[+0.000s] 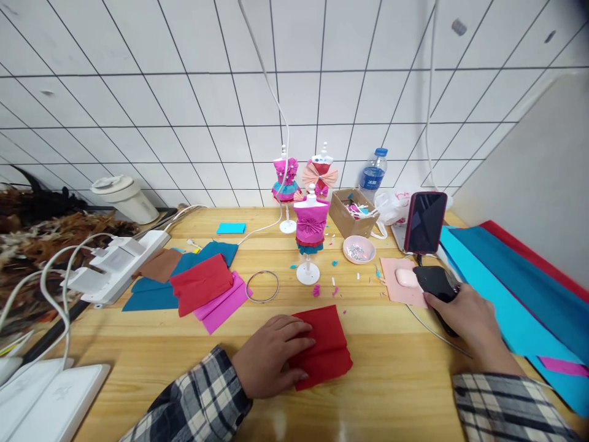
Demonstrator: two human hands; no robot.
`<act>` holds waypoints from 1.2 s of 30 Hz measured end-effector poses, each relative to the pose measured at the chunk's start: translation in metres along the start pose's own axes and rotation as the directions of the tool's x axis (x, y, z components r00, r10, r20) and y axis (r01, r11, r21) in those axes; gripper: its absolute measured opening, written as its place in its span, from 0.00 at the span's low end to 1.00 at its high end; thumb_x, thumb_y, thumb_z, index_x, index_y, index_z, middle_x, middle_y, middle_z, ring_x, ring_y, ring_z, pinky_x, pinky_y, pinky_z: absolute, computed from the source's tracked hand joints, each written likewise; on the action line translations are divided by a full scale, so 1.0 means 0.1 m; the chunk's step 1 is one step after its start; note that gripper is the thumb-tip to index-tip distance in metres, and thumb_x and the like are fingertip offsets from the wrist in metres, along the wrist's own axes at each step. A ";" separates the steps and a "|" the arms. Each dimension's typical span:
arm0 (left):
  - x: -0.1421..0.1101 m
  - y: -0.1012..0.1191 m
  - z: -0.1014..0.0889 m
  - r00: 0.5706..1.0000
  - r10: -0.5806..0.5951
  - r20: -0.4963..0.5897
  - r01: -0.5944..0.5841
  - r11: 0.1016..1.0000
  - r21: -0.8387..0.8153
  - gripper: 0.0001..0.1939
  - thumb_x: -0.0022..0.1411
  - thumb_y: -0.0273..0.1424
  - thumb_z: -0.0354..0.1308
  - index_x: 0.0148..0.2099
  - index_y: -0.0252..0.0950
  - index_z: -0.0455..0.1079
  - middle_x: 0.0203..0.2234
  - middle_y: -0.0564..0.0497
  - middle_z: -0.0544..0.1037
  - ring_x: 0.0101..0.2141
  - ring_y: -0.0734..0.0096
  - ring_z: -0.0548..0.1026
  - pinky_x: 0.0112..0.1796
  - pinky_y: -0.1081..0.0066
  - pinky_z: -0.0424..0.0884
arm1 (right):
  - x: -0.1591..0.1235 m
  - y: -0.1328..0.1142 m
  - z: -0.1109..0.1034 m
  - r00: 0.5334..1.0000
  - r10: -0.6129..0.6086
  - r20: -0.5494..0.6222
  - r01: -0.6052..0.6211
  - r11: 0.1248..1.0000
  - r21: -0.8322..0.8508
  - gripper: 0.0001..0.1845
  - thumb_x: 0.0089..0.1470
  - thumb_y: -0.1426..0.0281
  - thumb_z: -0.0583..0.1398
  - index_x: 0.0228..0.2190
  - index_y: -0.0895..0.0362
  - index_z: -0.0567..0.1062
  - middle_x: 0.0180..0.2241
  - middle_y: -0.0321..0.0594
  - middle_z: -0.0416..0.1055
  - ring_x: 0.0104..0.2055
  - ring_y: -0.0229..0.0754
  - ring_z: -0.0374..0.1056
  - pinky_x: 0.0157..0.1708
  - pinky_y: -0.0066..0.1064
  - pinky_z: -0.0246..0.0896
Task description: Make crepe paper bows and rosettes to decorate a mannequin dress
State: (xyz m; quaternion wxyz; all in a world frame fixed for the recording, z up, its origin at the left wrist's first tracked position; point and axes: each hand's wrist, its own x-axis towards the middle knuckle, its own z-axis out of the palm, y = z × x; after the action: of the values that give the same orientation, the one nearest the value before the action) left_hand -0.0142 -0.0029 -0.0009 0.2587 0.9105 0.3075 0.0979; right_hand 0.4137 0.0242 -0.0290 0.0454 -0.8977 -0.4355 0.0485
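A folded sheet of red crepe paper (324, 347) lies on the table in front of me. My left hand (276, 353) rests flat over its left side, fingers stretched out. At the right, my right hand (467, 313) has its thumb and fingers around a black, flat phone-like object (437, 282); its lower part is partly hidden by the hand. Beyond the red paper stands a small dress form (311, 224) in a magenta crepe-paper top with a red and teal hem. Two more dressed forms, one with a magenta top (286, 174) and one with a peach bow (321, 176), stand behind it.
Left lie crepe-paper pieces (202, 285), a metal ring (262, 286) and a white power strip (119, 267). Behind are a cardboard box (345, 215), a pink bowl (359, 249) and a water bottle (373, 172). A propped phone (426, 222) and long paper sheets (519, 288) are right.
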 end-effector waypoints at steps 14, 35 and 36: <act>-0.01 0.02 0.00 1.000 0.002 -0.007 -0.002 1.000 -0.003 0.26 0.55 0.40 0.60 0.56 0.41 0.68 0.55 0.43 0.70 0.54 0.53 0.66 0.55 0.53 0.62 | -0.02 -0.01 0.01 0.996 0.086 0.010 -0.086 0.994 0.074 0.43 0.40 0.41 0.56 0.47 0.62 0.68 0.44 0.62 0.71 0.49 0.70 0.65 0.36 0.53 0.66; 0.06 0.14 0.02 0.838 -0.521 0.162 0.310 0.209 -0.928 0.23 0.55 0.49 0.58 0.29 0.31 0.68 0.18 0.56 0.67 0.20 0.79 0.63 0.24 0.77 0.60 | -1.51 -1.24 0.06 0.558 -0.817 0.147 -0.004 0.175 0.985 0.26 0.45 0.50 0.63 0.29 0.53 0.56 0.36 0.41 0.69 0.39 0.44 0.66 0.37 0.34 0.62; 0.07 0.14 0.03 0.834 -0.526 0.168 0.308 0.191 -0.932 0.23 0.54 0.49 0.60 0.28 0.31 0.68 0.18 0.56 0.66 0.20 0.80 0.62 0.24 0.77 0.59 | -1.54 -1.28 0.09 0.623 -0.759 0.189 0.007 0.246 0.969 0.24 0.45 0.53 0.64 0.28 0.53 0.56 0.30 0.36 0.66 0.33 0.40 0.63 0.33 0.31 0.60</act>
State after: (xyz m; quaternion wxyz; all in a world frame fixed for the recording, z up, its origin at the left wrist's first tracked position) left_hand -0.0006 -0.0091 0.0038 0.7190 0.4556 0.4515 0.2675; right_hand 0.2184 -0.0181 -0.0147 0.3924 -0.4804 -0.5401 0.5688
